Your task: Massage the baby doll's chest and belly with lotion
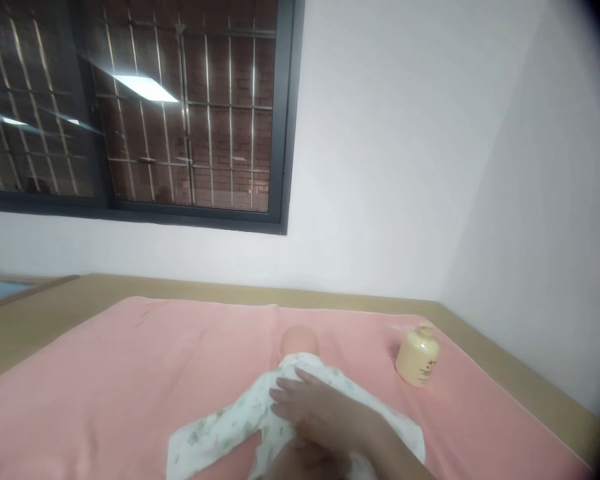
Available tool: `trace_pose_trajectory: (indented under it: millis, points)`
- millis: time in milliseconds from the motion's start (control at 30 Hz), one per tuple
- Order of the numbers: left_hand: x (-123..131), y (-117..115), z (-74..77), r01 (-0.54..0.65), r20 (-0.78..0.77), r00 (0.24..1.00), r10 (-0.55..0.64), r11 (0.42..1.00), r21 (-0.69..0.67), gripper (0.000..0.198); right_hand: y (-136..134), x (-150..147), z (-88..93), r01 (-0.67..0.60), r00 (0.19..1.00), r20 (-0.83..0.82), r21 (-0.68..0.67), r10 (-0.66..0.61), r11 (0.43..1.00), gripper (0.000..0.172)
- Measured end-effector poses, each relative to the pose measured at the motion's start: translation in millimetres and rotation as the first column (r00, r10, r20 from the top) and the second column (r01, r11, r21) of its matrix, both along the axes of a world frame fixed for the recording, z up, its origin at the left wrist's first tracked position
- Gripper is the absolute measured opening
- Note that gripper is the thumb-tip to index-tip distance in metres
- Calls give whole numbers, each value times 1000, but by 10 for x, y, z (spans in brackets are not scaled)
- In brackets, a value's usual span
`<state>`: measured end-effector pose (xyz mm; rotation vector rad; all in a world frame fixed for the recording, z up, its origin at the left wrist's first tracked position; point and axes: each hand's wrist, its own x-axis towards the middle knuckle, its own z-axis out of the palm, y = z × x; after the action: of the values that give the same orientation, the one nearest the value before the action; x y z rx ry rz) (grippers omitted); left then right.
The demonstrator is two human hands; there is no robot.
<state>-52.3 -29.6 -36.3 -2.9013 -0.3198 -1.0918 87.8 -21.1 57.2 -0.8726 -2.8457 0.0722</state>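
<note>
A baby-sized figure lies on a pink cloth (155,373), its bare round head (300,339) pointing away from me. It wears a white garment (225,423) with a pale green pattern, and the sleeves spread to both sides. My right hand (320,407) comes in from the lower right and rests on the garment's upper middle, fingers apart and holding nothing. Below it, at the bottom edge, is my left hand (303,460), close to or touching the right; its fingers are blurred and partly hidden.
To the right of the figure, a cream pump bottle (419,357) stands on the cloth. Around the cloth shows the tan table edge (180,287). Behind it are a white wall (380,167) and a dark-framed window (283,133) with metal bars.
</note>
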Motion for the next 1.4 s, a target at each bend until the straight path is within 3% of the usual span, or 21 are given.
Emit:
trace_pose_trajectory:
  millis: [133,233,400,500,633,733,833,967,1067,1133,1267,1400]
  points:
    - [103,124,-92,38,3,999,-39,995,90,31,38,131,143,105,993,-34,-100,-109,989,45]
    - [142,213,-92,92,1,996,-95,976,197,25,31,197,144,192,976,-70,-174,-206,966,50]
    - [74,212,42,90,46,993,-112,937,338,11,-109,379,25,276,919,-189,-313,-345,909,49]
    - [-16,149,155,39,21,998,-51,917,397,14,-229,540,-84,314,826,-318,-429,-467,847,53]
    - [-115,52,314,-70,26,997,66,977,203,34,-349,627,-294,385,622,-481,-498,-617,777,59]
    - [-146,7,374,-207,-9,978,207,978,-16,27,-426,536,-437,459,567,-484,-486,-666,744,58]
    - [-122,75,347,-375,-11,924,382,901,-217,32,-510,354,-488,479,593,-457,-462,-663,747,55]
    - [-13,352,386,-639,-123,733,669,615,-461,51,-531,128,-456,520,572,-411,-488,-710,701,51]
    - [80,541,549,-747,-306,637,707,469,-471,60,-403,47,-445,575,538,-407,-464,-738,674,53]
    - [124,593,651,-764,-344,615,710,429,-482,57,-269,26,-436,631,514,-402,-421,-758,651,53]
    - [154,531,728,-805,-336,567,752,418,-421,52,-23,9,-308,751,503,-354,-271,-788,602,47]
    - [137,373,758,-846,-388,531,753,445,-294,56,137,28,-80,805,472,-135,-335,-871,489,53]
